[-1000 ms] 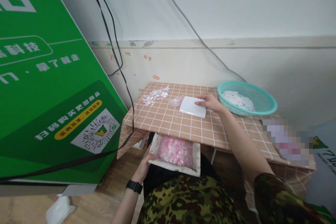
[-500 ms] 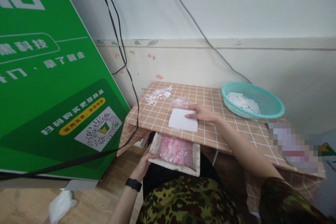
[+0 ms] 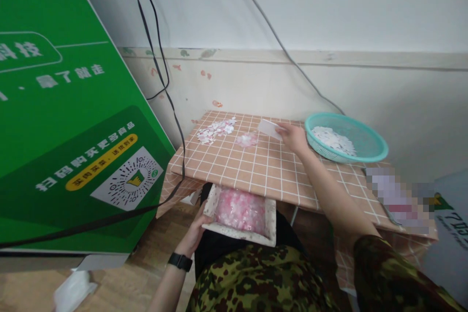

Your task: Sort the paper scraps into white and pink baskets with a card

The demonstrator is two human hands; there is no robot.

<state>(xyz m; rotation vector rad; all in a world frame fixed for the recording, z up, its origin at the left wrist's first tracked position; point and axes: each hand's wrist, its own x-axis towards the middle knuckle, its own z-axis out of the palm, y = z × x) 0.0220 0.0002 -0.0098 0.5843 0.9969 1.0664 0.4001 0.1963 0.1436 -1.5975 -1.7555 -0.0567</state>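
Over checked tablecloth (image 3: 228,165) — right hand's (image 3: 295,139) fingers pinch white card's (image 3: 268,127) edge.

On the table (image 3: 241,165) before us, a scrap pile (image 3: 215,130) lies left, a smaller pile (image 3: 247,140) right of it, a basket (image 3: 365,160) farther right. Between the latter two, the right hand (image 3: 295,137) holds a card (image 3: 269,128); a tray (image 3: 237,235) sits below the near edge.

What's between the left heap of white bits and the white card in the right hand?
In the head view, a small pinkish heap lies between the white bits and the white card, with checked tablecloth showing on either side.
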